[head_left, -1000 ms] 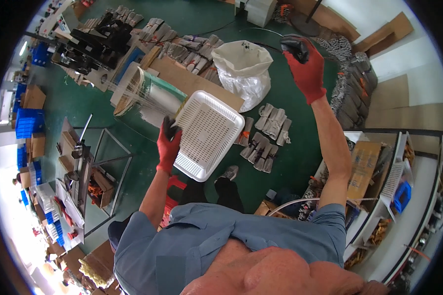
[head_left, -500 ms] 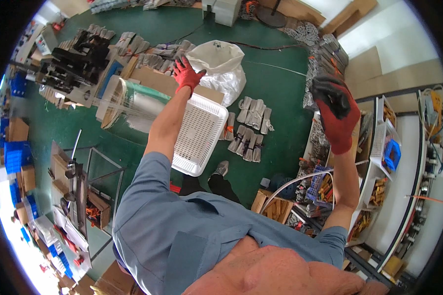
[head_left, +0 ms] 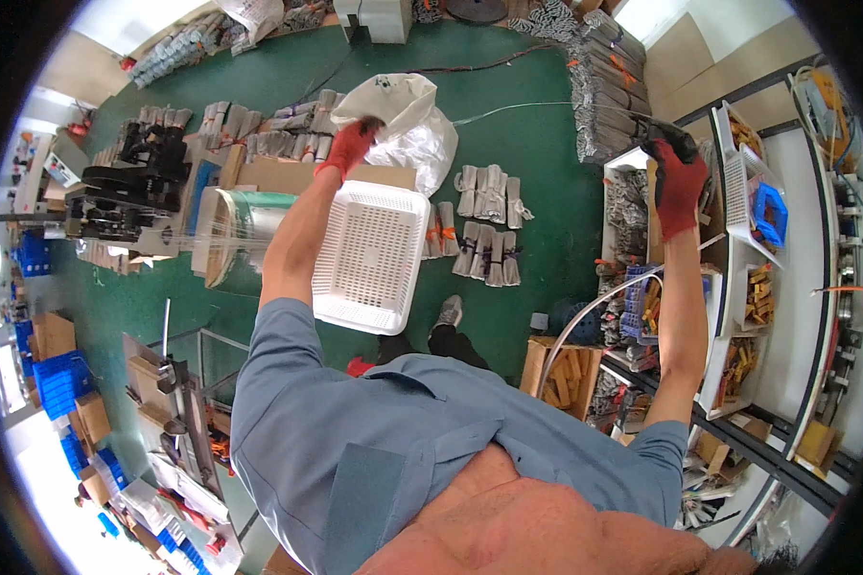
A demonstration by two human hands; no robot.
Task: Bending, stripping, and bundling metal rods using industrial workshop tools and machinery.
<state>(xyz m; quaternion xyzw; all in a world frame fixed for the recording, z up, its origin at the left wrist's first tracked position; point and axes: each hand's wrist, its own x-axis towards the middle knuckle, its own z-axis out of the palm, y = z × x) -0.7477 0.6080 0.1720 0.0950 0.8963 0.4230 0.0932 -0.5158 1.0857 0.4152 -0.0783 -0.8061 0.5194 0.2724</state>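
Observation:
My left hand (head_left: 347,150), in a red glove with dark fingertips, is at the near rim of a white woven sack (head_left: 426,146). Its fingers look curled over the rim, though they are blurred. Out to the right I hold up my right hand (head_left: 681,187), in a red and black glove with the fingers closed. A thin pale cord (head_left: 513,110) runs taut from the sack toward those fingers; its end is hidden in the glove. Below my left forearm is a white perforated plastic basket (head_left: 369,254), showing nothing inside.
Bundles of grey strips (head_left: 489,192) lie on the green floor (head_left: 537,240). At right stands a shelf rack (head_left: 777,446) with trays and a blue bin (head_left: 769,213). A black machine (head_left: 129,192) stands at left. A wooden box of yellowish pieces (head_left: 566,374) is near my feet.
My left hand's spread fingers have curled in at the sack's rim. My right hand has shifted slightly outward and right, with the cord now showing clearly. The whole view has turned a little.

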